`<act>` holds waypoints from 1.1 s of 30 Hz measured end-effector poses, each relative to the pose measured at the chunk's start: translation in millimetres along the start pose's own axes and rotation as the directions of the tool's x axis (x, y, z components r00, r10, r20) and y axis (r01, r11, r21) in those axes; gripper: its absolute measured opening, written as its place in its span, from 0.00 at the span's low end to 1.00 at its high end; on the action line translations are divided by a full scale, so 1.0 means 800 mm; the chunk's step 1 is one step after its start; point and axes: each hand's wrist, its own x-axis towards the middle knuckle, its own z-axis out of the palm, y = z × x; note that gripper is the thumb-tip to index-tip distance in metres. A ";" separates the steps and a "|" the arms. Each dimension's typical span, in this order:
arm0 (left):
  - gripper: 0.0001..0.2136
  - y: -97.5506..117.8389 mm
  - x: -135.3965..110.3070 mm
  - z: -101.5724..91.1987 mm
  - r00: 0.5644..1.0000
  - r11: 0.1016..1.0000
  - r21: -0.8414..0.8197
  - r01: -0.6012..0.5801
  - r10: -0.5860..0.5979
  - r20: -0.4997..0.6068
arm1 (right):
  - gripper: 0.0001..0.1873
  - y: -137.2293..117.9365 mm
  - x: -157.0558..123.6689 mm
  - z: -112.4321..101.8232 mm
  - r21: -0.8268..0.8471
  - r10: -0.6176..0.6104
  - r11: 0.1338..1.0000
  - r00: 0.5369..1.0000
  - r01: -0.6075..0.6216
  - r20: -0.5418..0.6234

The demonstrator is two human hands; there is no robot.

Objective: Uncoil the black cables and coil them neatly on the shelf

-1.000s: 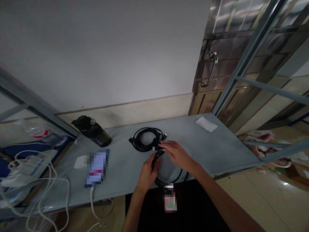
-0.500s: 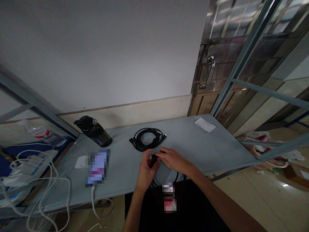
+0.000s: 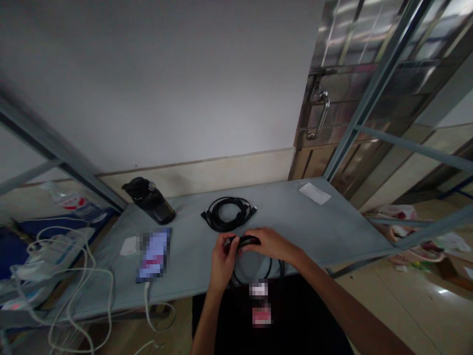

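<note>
Near the front edge of the grey table (image 3: 291, 217), my left hand (image 3: 222, 254) and my right hand (image 3: 271, 244) are close together. Both are closed on a black cable (image 3: 249, 240), gathered in several strands between them. Part of its loop hangs below my hands, across the table edge and against the dark clothing. Fingers cover some of the cable, so its ends cannot be made out. Just beyond my hands, a second black cable (image 3: 212, 222) lies coiled flat on the table, its plugs sticking out at both sides.
At the left stand a dark bottle (image 3: 153, 202), a phone (image 3: 154, 256) with a white cable (image 3: 148, 301), and a white card (image 3: 129, 245). Tangled white cords (image 3: 83, 276) hang off the left side. A paper slip (image 3: 315, 193) lies at the back right. Metal posts (image 3: 369, 98) frame the table.
My right hand has turned and shifted slightly, showing more of the bunched black cable between my hands. The view has moved a little; the coiled cable has stayed in place.
</note>
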 end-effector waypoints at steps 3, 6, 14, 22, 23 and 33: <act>0.23 0.005 -0.001 0.000 1.000 0.999 -0.032 0.009 -0.010 -0.011 | 0.10 -0.002 -0.001 -0.003 0.086 0.013 0.996 1.000 -0.013 -0.003; 0.23 0.010 -0.002 -0.001 1.000 0.998 -0.059 0.002 -0.003 -0.018 | 0.10 0.001 -0.001 -0.005 0.099 0.038 0.995 0.998 -0.034 -0.040; 0.20 0.013 0.000 -0.003 0.996 0.991 -0.106 -0.082 0.078 -0.039 | 0.13 0.020 -0.006 -0.009 0.134 0.044 0.990 0.994 -0.031 -0.099; 0.29 0.004 0.004 -0.004 0.996 0.972 -0.236 -0.015 -0.007 -0.091 | 0.19 0.023 0.056 -0.044 0.180 0.070 0.984 0.943 -0.011 -0.325; 0.30 0.004 0.004 -0.005 0.995 0.971 -0.241 -0.007 -0.017 -0.098 | 0.19 0.022 0.073 -0.050 0.177 0.070 0.984 0.940 -0.011 -0.333; 0.35 0.006 0.000 -0.005 0.990 0.937 -0.349 0.004 -0.053 -0.132 | 0.19 -0.017 0.201 -0.093 0.283 0.096 0.959 0.967 -0.027 -0.235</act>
